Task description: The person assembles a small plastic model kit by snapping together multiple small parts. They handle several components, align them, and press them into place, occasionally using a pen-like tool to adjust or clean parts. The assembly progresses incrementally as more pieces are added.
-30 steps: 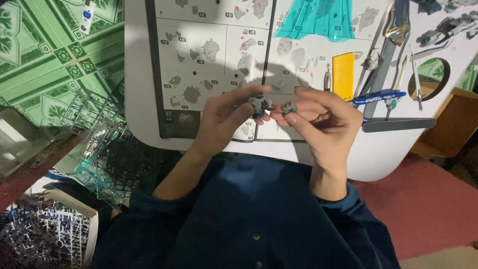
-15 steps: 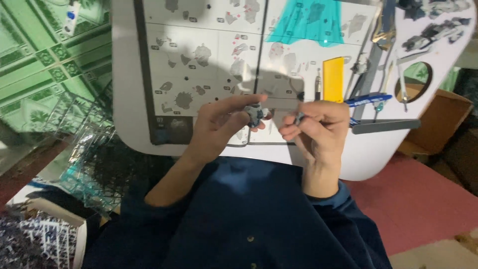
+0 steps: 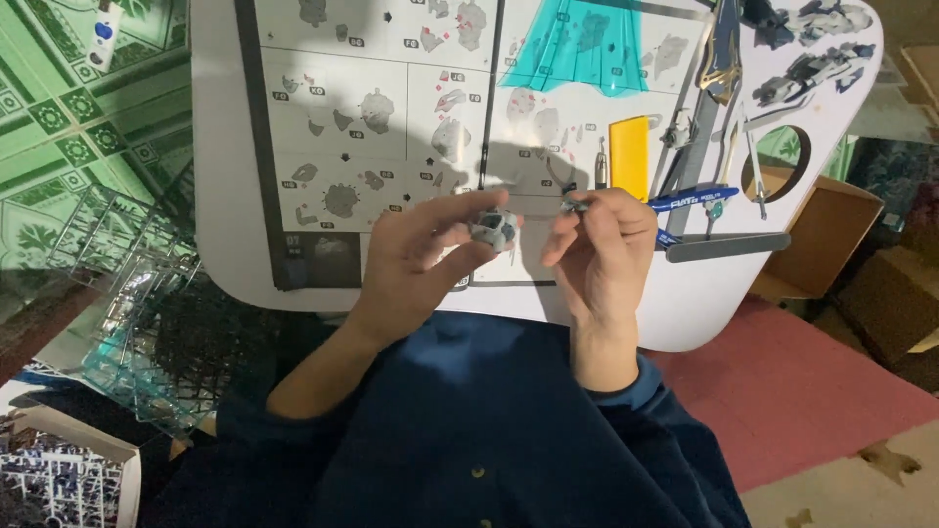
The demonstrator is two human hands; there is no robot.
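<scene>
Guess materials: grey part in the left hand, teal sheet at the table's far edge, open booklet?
Grey part, held by the left hand: likely matte moulded plastic, given its dull, even colour. Teal sheet: see-through glossy plastic; print shows through it. Booklet: paper, flat printed pages with a centre fold.

The person wears a dark navy button-front shirt, with two small round buttons showing down the middle of the chest. Its long sleeves are pushed up, the left one bunched near the elbow so that the forearm is bare, the right one gathered in soft folds just below the wrist. The left hand (image 3: pixel 416 259) and the right hand (image 3: pixel 602 249) are both bare, with no gloves, rings or watch showing, and the cloth looks plain, without pattern or print.
</scene>
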